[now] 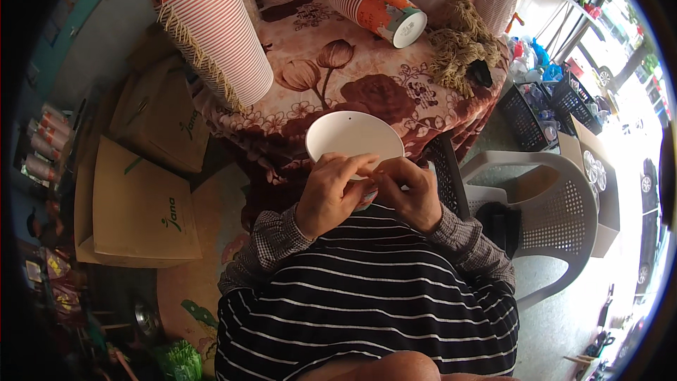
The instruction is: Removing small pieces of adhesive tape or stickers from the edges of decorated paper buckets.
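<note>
A paper bucket (pixel 355 137) with a white inside and a small dark hole near its far rim sits in front of me at the table's near edge. My left hand (pixel 330 194) is closed at its near rim, with a bit of the coloured outer wall showing below the fingers. Beside it, my right hand (pixel 410 192) is pinched closed at the same rim, the fingertips of both hands almost meeting. Whatever lies between the right fingertips is too small to make out. A tall stack of orange-printed paper buckets (pixel 229 42) leans at the left, tan cords (pixel 201 63) hanging along it.
On the flowered tablecloth (pixel 303 102) lie a tipped stack of buckets (pixel 363 3) and a bundle of tan cords (pixel 462 42). More stacks line the back. Cardboard boxes (pixel 141 204) stand left; a plastic chair (pixel 553 204) and black crates (pixel 525 116) are right.
</note>
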Available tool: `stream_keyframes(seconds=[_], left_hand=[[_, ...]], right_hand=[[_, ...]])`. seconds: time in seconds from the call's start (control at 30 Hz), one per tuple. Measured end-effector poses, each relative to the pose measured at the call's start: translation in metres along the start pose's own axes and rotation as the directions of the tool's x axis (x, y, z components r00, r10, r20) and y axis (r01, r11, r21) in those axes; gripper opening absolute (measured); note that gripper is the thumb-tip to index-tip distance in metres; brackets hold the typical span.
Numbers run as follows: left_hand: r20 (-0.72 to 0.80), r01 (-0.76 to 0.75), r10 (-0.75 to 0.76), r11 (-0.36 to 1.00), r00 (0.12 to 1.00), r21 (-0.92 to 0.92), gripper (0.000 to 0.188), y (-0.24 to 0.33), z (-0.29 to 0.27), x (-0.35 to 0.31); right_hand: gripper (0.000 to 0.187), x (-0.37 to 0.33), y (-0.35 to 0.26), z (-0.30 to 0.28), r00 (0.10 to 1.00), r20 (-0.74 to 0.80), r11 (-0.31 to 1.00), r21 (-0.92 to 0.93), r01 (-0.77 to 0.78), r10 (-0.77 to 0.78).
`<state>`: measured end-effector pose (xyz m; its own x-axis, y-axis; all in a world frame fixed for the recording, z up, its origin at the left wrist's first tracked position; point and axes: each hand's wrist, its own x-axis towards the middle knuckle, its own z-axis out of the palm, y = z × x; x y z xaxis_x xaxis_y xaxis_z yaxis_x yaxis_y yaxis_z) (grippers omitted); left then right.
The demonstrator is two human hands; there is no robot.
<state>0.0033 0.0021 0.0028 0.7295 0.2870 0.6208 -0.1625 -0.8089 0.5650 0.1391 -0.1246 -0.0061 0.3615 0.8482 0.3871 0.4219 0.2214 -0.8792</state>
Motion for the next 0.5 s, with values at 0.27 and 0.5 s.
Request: stream_keyframes(seconds=[0.27, 0.5], left_hand=[[-0.042, 0.076, -0.076, 0.997, 0.996, -0.021, 0.017, -0.010, 0.001, -0.005], [-0.041, 0.117, -0.119, 0.993, 0.992, -0.033, 0.009, -0.001, -0.005, -0.002]], right_hand=[[0.019, 0.004, 0.002, -0.008, 0.960, 0.168, 0.882, 0.383, -0.274, 0.226], [0.023, 0.000, -0.016, -0.033, 1.000, 0.009, 0.985, 0.170, -0.018, 0.017]])
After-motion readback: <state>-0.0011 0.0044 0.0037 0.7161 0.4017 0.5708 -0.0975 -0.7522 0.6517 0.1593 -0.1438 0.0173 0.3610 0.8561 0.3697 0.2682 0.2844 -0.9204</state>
